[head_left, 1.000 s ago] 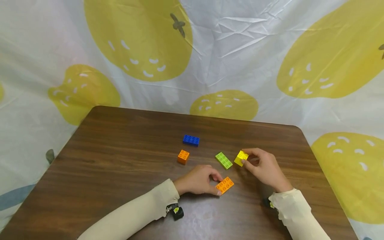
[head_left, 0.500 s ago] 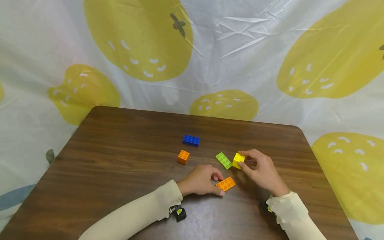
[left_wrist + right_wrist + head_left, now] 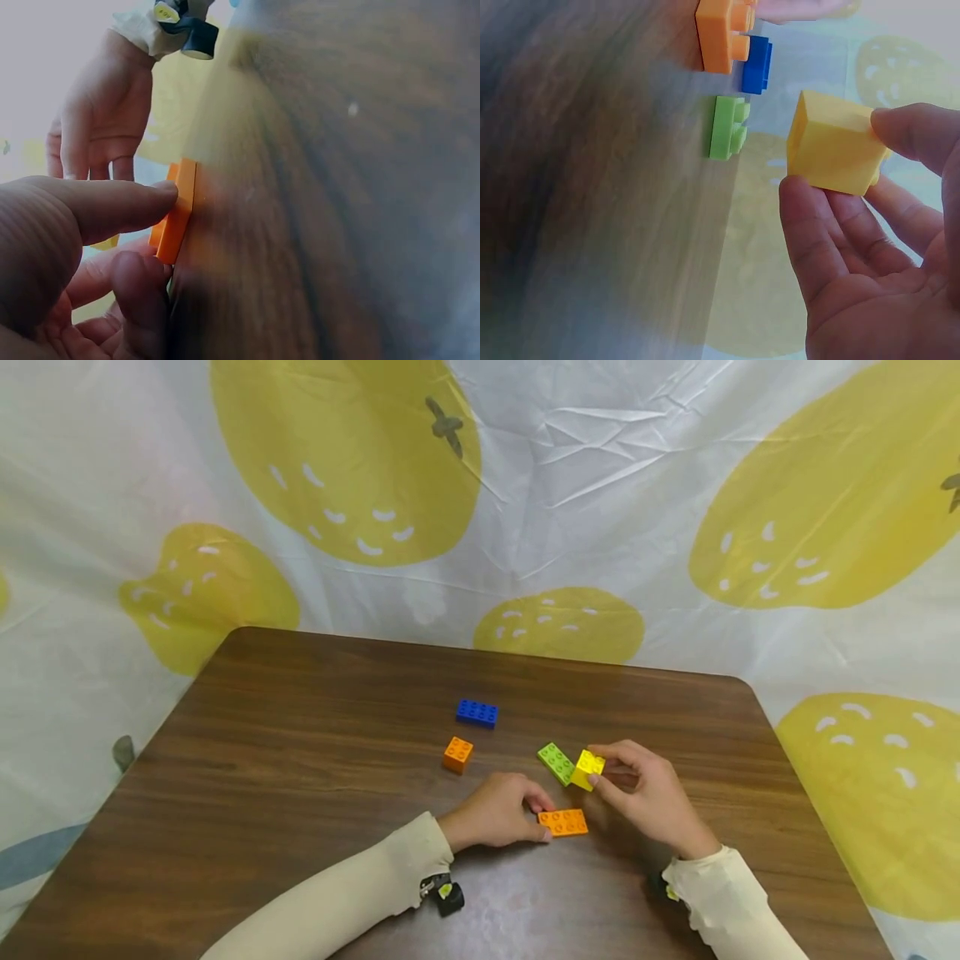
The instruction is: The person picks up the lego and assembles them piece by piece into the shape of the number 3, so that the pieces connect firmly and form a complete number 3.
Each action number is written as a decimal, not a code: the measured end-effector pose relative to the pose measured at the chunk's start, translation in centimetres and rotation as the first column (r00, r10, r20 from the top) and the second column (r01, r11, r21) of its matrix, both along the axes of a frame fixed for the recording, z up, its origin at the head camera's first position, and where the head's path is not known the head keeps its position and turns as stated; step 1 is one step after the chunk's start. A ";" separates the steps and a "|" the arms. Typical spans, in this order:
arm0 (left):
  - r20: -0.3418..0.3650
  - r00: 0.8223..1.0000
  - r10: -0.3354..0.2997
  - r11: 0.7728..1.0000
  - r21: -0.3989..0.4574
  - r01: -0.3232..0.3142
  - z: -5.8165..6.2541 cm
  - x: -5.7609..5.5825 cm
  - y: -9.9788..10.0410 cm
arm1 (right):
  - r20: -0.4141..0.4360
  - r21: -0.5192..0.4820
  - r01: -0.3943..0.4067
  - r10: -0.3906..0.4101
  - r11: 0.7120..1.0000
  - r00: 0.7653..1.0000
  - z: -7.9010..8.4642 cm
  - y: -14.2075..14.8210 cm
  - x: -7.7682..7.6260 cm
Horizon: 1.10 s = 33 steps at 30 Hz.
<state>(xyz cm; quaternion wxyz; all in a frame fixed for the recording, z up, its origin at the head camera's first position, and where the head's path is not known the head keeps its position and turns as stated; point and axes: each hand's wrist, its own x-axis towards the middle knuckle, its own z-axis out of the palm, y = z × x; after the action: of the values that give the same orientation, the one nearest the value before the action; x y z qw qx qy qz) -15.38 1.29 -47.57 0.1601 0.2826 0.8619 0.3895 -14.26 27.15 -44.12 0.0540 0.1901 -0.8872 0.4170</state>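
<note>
My left hand [image 3: 498, 812] pinches the left end of a flat orange building brick [image 3: 564, 822] between thumb and fingers, low at the tabletop. In the left wrist view the thumb presses one side of that orange brick [image 3: 178, 214]. My right hand [image 3: 651, 789] grips a square yellow building brick [image 3: 588, 769] by thumb and fingertips. The right wrist view shows the yellow brick [image 3: 836, 142] raised off the table, its studs turned toward the palm side. A flat lime-green brick [image 3: 555, 763] lies just left of the yellow one, which overlaps its corner in the head view.
Farther back on the brown wooden table [image 3: 337, 718] lie a small square orange brick [image 3: 457, 754] and a blue brick [image 3: 477, 713]. A white curtain [image 3: 600, 527] with yellow fruit prints hangs behind the table's far edge.
My right hand has carried the yellow brick left and toward me, closer to the orange one. The flat orange brick has turned in my left hand and now lies nearly level across the view.
</note>
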 end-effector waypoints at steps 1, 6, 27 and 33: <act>0.004 1.000 0.001 1.000 0.012 -0.001 0.0 0.0 -0.1 | 0.003 -0.010 -0.004 0.004 1.000 1.000 0.0 0.0 0.1; 0.034 0.999 0.010 0.998 0.057 -0.012 -0.2 0.0 -0.7 | 0.003 -0.051 -0.026 0.026 0.998 1.000 -0.1 -0.2 0.3; 0.029 0.999 0.036 0.998 0.057 -0.038 0.4 0.6 -2.8 | 0.029 -0.113 -0.101 0.105 0.988 0.994 -0.7 -1.8 1.0; 0.037 0.998 0.046 0.996 0.070 -0.048 0.3 0.7 -3.2 | 0.014 -0.112 -0.128 0.130 0.985 0.991 -0.7 -2.3 1.3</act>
<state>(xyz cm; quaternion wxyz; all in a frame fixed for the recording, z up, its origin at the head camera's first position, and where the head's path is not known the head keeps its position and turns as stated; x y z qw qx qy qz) -14.66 -1.87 -47.26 0.1560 0.2610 0.8509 0.4283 -12.98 24.87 -44.81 0.0279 0.2392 -0.8490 0.4703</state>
